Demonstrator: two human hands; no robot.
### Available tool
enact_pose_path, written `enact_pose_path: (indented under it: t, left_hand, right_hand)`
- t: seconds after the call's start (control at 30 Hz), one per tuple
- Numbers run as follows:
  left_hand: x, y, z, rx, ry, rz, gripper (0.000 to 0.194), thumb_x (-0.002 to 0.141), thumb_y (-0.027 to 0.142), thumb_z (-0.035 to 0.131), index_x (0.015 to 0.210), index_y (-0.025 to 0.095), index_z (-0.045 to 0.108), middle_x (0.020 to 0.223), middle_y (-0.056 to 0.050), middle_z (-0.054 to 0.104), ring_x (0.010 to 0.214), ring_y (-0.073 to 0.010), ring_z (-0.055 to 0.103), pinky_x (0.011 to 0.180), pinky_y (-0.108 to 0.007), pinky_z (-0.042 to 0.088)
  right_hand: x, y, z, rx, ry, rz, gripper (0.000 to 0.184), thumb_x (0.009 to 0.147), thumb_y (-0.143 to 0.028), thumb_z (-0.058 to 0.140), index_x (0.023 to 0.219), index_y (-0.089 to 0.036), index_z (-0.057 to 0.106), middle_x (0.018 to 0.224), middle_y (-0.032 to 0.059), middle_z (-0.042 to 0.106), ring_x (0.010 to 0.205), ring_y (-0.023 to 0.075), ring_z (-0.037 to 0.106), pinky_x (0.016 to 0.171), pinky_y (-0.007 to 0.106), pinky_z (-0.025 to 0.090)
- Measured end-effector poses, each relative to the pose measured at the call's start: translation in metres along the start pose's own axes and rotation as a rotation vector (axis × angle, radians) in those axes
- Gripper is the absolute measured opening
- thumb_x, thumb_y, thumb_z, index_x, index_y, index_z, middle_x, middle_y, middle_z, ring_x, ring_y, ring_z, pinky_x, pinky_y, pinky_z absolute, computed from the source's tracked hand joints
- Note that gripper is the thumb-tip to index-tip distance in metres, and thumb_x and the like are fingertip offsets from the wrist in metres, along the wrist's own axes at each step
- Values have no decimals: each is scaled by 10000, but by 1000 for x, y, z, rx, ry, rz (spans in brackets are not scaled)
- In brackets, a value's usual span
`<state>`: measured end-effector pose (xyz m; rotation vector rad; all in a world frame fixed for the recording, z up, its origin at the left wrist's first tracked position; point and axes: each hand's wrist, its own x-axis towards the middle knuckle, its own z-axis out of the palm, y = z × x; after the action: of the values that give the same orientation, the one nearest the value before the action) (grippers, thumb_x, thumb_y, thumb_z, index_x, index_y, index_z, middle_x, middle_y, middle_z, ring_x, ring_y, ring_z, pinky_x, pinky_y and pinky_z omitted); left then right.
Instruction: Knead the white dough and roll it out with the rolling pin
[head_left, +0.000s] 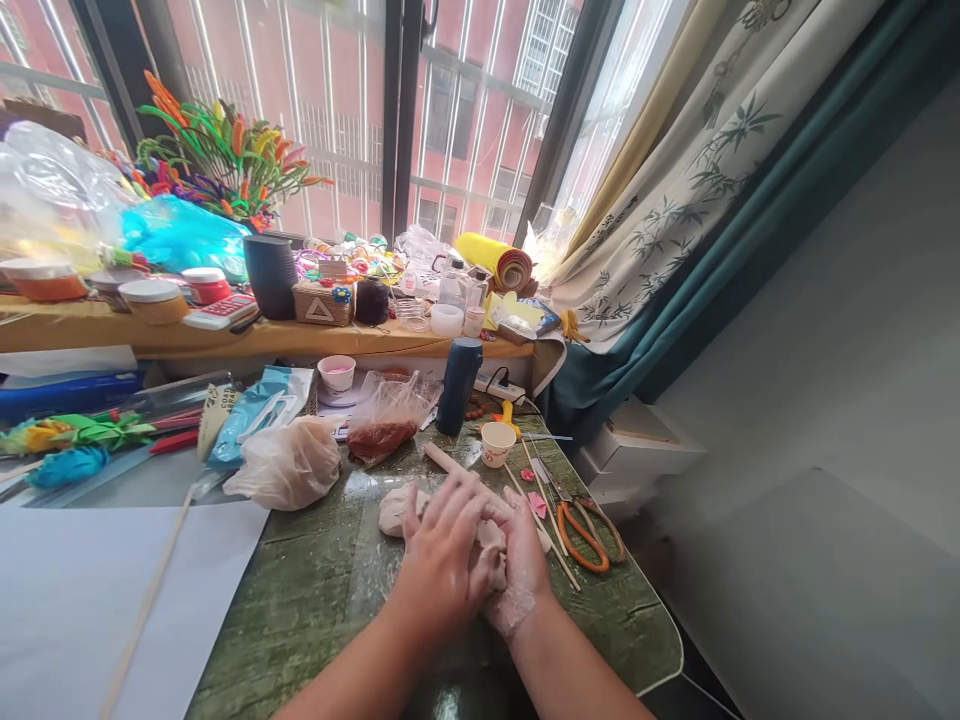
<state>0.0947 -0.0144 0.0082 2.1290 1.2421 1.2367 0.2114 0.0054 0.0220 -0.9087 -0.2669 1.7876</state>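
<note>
Both my hands press on a lump of pale clay (491,562) lying on a clear plastic sheet over the green table (315,590). My left hand (442,545) lies on top with fingers spread flat over the clay. Beside it, my right hand (517,565), smeared with white clay, cups the lump from the right side. A flatter piece of the same clay (391,510) sticks out to the left of my fingers. A wooden rolling stick (442,458) lies just beyond my fingertips.
Orange-handled scissors (585,535), thin wooden skewers and a small paper cup (497,443) lie to the right. A plastic bag of clay (289,465), a bag of reddish powder (386,420), a dark blue bottle (459,385) and white paper (82,590) sit left and behind. A cluttered shelf runs along the window.
</note>
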Motion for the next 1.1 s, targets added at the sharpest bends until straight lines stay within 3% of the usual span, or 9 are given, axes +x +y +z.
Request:
enact_pose_path:
  t: [0.1, 0.3, 0.4, 0.47, 0.63, 0.73, 0.83, 1.0, 1.1]
  left_hand:
    - [-4, -2, 8, 79, 96, -31, 434, 952, 372, 587, 1362, 237, 627, 1554, -118, 522, 1504, -370, 352, 1247, -574, -33]
    - [-7, -8, 9, -33, 44, 62, 456, 971, 319, 572, 1426, 300, 584, 1445, -81, 638, 1391, -321, 524, 1261, -540, 8]
    - [-5, -14, 9, -25, 77, 30, 481, 972, 296, 555, 1452, 284, 565, 1505, -88, 582, 1484, -339, 407, 1262, -574, -41]
    - [-3, -18, 11, -104, 87, -46, 474, 979, 308, 537, 1449, 258, 568, 1572, -101, 503, 1522, -337, 341, 1272, -574, 49]
    - [4, -14, 18, -714, 173, -444, 517, 948, 472, 593, 1396, 214, 589, 1549, -135, 520, 1466, -330, 431, 1236, -506, 295]
    - [10, -1, 15, -1255, 202, -686, 555, 929, 624, 552, 1232, 177, 680, 1328, -145, 694, 1284, -320, 619, 1140, -445, 447]
    - [16, 8, 4, -1496, 198, -844, 571, 890, 678, 583, 1035, 144, 726, 1054, -145, 779, 1043, -308, 734, 975, -437, 569]
    - [23, 11, -12, -1359, 260, -934, 476, 815, 598, 743, 786, 126, 685, 709, -79, 736, 652, -216, 726, 658, -328, 594]
    - [25, 9, -12, -1287, 239, -906, 468, 745, 585, 810, 720, 156, 625, 592, -1, 650, 501, -161, 640, 522, -269, 514]
  right_hand:
    - [-3, 1, 8, -23, -35, -19, 450, 838, -659, 582, 757, -217, 603, 681, 71, 698, 694, 253, 721, 539, 318, 541]
    - [1, 3, 20, -16, -115, -71, 423, 786, -651, 644, 735, -250, 520, 687, 31, 640, 690, 223, 665, 555, 313, 534]
    - [15, 7, 20, -139, -50, -240, 323, 804, -523, 638, 680, -261, 495, 630, -5, 584, 644, 196, 605, 579, 307, 516]
    - [24, 10, 19, -281, 8, -394, 274, 813, -441, 633, 646, -261, 513, 614, -11, 576, 645, 196, 581, 602, 307, 502]
    - [19, 17, 4, -451, 77, -717, 144, 857, -399, 707, 907, -272, 661, 899, 15, 694, 894, 222, 633, 870, 340, 503]
    - [0, 24, -12, -714, -127, -907, 409, 882, -421, 722, 1254, -277, 633, 1304, 80, 659, 1266, 282, 560, 1150, 442, 352]
    - [-12, 29, -26, -807, -316, -881, 483, 927, -447, 676, 1364, -260, 588, 1417, 106, 604, 1378, 310, 486, 1205, 490, 286]
    - [-7, 30, -29, -397, 51, -708, 390, 962, -501, 625, 1288, -289, 600, 1271, 72, 670, 1182, 251, 612, 1056, 407, 454]
    - [0, 31, -26, -221, 53, -533, 347, 927, -526, 661, 1162, -270, 648, 1126, 48, 716, 1000, 226, 675, 897, 366, 536]
